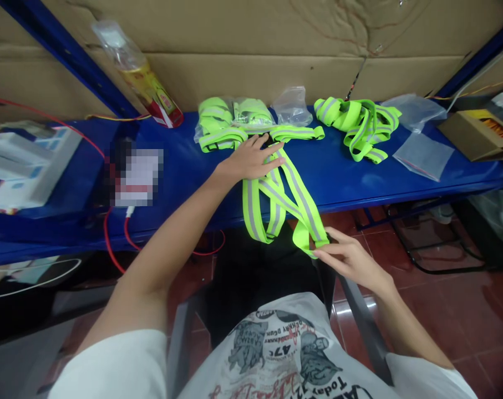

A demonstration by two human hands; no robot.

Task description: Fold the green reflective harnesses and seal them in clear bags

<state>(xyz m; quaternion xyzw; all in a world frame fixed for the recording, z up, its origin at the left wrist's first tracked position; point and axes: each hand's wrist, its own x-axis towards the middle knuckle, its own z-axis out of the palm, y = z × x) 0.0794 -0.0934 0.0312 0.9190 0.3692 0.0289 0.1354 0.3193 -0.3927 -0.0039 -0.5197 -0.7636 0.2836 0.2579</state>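
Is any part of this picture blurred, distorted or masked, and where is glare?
Head view: a pixelated patch hides something on the blue shelf; the wide lens bows the shelf edge; a pale glare lies on the red floor; the left hand, flat on the neon strap, and the right hand, pinching its end, look sharp.

Left hand (251, 160) lies flat, arm extended; right hand (351, 260) pinches with fingertips, nearer the body.
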